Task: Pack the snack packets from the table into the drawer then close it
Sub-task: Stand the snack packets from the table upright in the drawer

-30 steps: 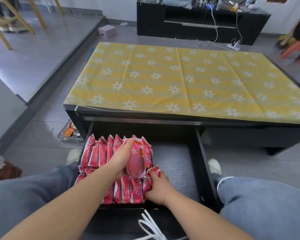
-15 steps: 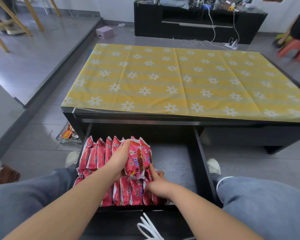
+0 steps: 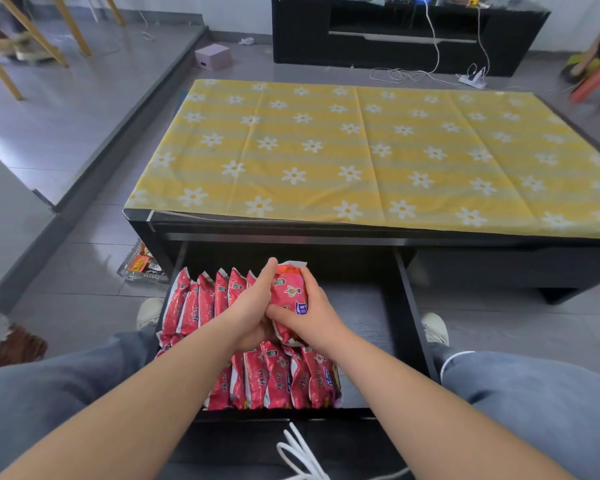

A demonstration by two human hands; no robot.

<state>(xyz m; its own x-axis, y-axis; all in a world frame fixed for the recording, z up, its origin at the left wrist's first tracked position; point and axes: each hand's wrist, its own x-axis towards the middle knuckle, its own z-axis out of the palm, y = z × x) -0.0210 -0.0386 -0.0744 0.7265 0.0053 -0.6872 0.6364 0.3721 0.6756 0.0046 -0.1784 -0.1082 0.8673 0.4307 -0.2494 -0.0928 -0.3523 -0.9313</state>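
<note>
Hiding the packet, perhaps half: left hand, right hand.

Right half of the drawer floor is bare (plenty of hand room); red packets crowd the left.

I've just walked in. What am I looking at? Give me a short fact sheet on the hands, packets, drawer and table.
drawer: pulled open
packed packets: two rows standing on edge, in the drawer's left part
held packet: red-pink, raised above the rows
left hand: grips the held packet's left side
right hand: grips its right side
table: covered by a yellow flowered cloth
</note>
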